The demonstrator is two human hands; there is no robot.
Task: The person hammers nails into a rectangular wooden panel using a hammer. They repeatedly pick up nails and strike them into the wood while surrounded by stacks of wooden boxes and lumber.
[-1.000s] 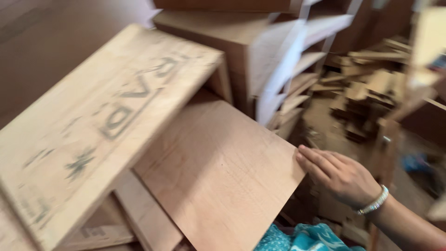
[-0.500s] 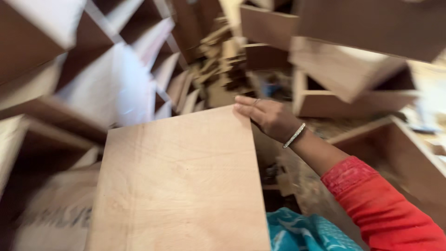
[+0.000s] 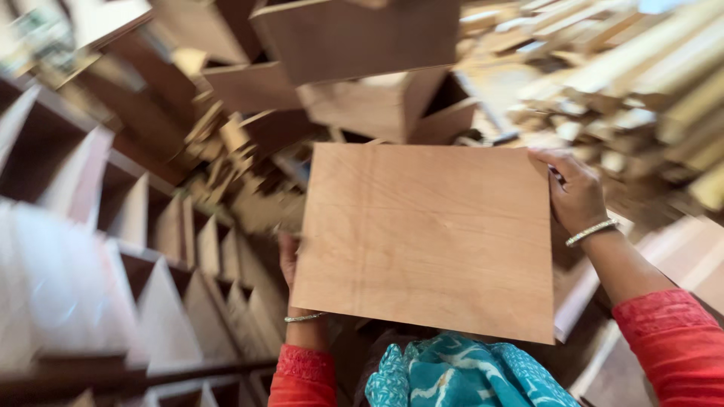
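A flat square sheet of light brown plywood [image 3: 430, 234] is held level in front of me. My right hand [image 3: 577, 192] grips its far right corner, with a thin bangle on the wrist. My left hand [image 3: 289, 260] holds the left edge from beneath; most of it is hidden by the sheet, and a bangle shows on that wrist too. Both sleeves are red, and a teal patterned cloth [image 3: 467, 377] lies below the sheet's near edge.
Open wooden boxes [image 3: 354, 45] are stacked ahead. A row of wooden boxes standing on edge [image 3: 151, 256] fills the left. A heap of loose wooden strips and offcuts [image 3: 648, 83] lies to the right. More scraps [image 3: 234, 166] sit between the stacks.
The view has swung right. The plywood sheet is lifted off the pile and now sits level between both hands. My left hand has come into sight under its left edge.
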